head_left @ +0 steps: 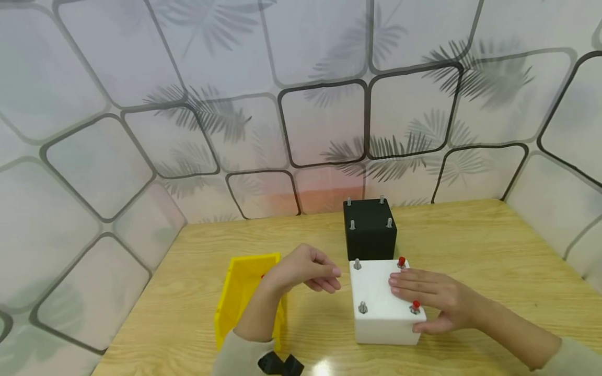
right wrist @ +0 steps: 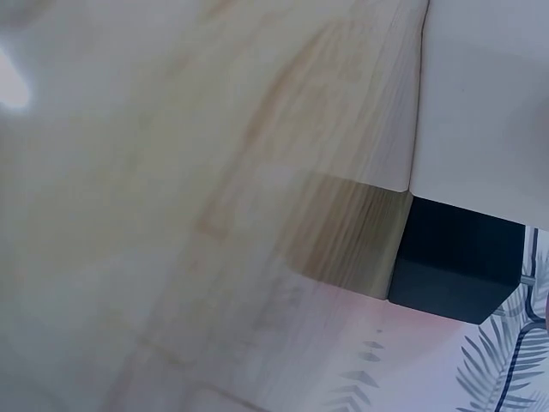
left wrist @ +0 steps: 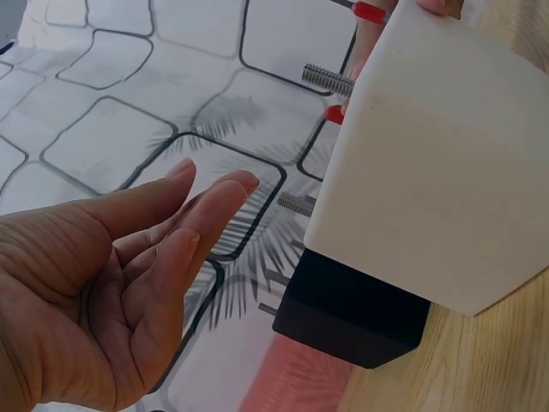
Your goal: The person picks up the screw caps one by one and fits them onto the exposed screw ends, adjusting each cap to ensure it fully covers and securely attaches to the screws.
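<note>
white block [head_left: 383, 308] on the tabletop [head_left: 470, 250], near the front edge, just right of centre, butted against a black block [head_left: 369, 230] directly behind it. four upright threaded studs on the white block's top: two on the right side capped in red [head_left: 402, 261], two on the left bare [head_left: 362, 307]. four bare studs on the black block as well.

right hand [head_left: 435, 303] on the white block from its right side: straight fingers laid flat across the top between the two red caps, thumb along the lower right edge of the side face. steadying rather than gripping, fingers not curled round anything.

left hand [head_left: 308, 271] off the block, hovering just to its left and a little above the tabletop, fingers loosely bent, fingertips pointing right toward the block's left face, a small gap between. nothing held; palm bare in the left wrist view [left wrist: 111, 283], with the white block [left wrist: 437, 172] ahead and the black block [left wrist: 352, 313] beyond it.

so: block to the right of the left hand, already under the right hand; right hand the nearer, in contact. bare studs on the side facing the left hand.

yellow bin [head_left: 244, 297] on the tabletop beneath and behind the left forearm, something red inside, too hidden to name. right wrist view mostly tabletop and the two blocks' edges.
</note>
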The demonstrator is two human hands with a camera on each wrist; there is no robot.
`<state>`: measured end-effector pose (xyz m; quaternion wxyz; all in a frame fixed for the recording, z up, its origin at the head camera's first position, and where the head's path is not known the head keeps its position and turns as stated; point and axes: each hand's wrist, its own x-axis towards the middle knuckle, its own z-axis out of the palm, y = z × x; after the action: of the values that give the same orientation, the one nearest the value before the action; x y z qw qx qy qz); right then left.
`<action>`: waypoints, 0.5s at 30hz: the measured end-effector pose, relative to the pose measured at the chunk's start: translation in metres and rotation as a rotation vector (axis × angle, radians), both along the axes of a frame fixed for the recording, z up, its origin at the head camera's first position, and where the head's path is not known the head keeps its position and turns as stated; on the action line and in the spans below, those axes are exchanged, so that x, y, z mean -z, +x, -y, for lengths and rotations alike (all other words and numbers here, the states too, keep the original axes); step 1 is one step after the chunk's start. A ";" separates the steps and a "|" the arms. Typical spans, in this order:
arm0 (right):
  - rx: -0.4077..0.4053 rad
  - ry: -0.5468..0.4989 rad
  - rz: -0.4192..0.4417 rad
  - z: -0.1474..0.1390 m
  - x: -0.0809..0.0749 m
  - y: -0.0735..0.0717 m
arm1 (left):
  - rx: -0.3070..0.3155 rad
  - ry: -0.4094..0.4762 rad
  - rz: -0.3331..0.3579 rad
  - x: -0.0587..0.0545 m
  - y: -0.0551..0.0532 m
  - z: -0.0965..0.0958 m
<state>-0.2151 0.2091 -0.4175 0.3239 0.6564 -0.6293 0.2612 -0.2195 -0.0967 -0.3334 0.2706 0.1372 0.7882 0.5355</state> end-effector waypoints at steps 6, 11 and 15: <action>-0.001 0.000 0.000 0.001 0.001 0.002 | -0.028 0.020 -0.011 -0.003 0.001 0.012; -0.003 -0.008 -0.007 0.001 0.001 0.002 | -0.033 0.026 -0.018 -0.003 -0.001 0.019; -0.005 -0.005 -0.009 0.001 0.000 0.002 | -0.051 0.008 -0.029 -0.002 -0.001 0.025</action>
<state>-0.2134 0.2085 -0.4177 0.3276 0.6582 -0.6257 0.2606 -0.2206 -0.1222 -0.3310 0.2449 0.1260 0.7932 0.5431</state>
